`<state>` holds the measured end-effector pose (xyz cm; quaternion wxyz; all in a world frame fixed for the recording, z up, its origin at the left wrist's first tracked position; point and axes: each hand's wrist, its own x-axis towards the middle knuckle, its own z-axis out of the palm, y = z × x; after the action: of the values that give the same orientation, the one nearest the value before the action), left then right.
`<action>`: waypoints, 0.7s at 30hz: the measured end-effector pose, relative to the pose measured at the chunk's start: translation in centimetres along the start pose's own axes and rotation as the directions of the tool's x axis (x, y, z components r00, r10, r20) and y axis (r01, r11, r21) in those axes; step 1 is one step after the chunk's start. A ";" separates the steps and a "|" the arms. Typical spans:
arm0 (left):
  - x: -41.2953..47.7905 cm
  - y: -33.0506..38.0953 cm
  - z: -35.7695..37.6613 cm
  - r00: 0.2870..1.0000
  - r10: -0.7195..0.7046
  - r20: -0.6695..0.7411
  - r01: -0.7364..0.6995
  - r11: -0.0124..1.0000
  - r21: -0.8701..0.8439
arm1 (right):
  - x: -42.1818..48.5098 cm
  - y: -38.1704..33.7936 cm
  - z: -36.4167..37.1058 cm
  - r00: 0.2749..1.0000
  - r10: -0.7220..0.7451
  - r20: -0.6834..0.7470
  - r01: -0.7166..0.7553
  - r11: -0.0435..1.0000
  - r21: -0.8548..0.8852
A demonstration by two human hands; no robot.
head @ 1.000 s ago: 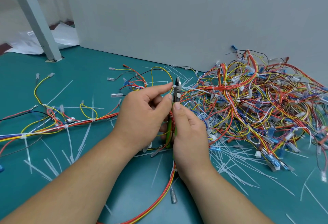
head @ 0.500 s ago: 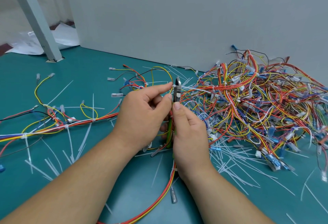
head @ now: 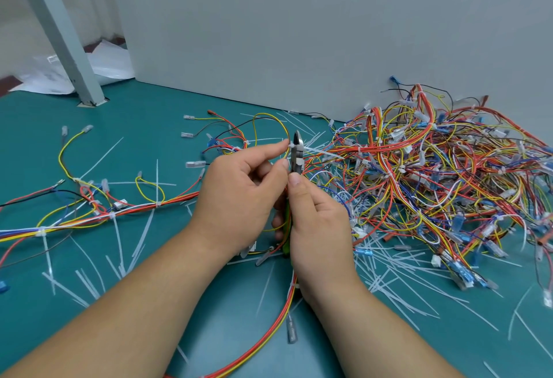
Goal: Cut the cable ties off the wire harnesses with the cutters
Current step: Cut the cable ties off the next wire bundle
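My right hand point(head: 318, 225) grips the green-handled cutters point(head: 297, 153), which stand upright with the metal jaws at the top. The jaws sit against a white cable tie point(head: 320, 151) on a yellow and red wire harness point(head: 269, 344) that runs from my hands toward the near edge. My left hand point(head: 239, 195) pinches that harness at the tie, between forefinger and thumb, just left of the jaws. The tie's tail sticks out to the right. The cutter handles are mostly hidden behind my right hand.
A big tangled pile of harnesses point(head: 443, 177) lies at the right against the grey wall point(head: 299, 33). Another harness point(head: 98, 213) stretches across the green table at the left. Cut white ties point(head: 398, 270) litter the surface. A grey post point(head: 59, 33) stands at the back left.
Hardly anything has moved; both hands and the cutters keep the same place at the tie.
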<state>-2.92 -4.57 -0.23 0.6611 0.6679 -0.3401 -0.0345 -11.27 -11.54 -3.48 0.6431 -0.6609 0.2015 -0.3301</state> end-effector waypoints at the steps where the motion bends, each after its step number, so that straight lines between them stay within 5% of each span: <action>1: 0.0 -0.1 0.0 1.000 -0.002 -0.001 0.002 1.000 0.001 | 0.0 0.0 0.0 1.000 -0.007 -0.005 0.007 1.000 -0.006; 21: 0.1 0.4 -0.3 1.000 -0.023 -0.015 0.023 0.999 -0.034 | -0.2 -0.2 -0.1 0.998 -0.063 -0.011 0.063 0.998 -0.012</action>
<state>-2.86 -4.27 0.17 0.6744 0.6609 -0.3266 -0.0426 -11.52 -11.41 -3.35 0.6272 -0.6689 0.1862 -0.3528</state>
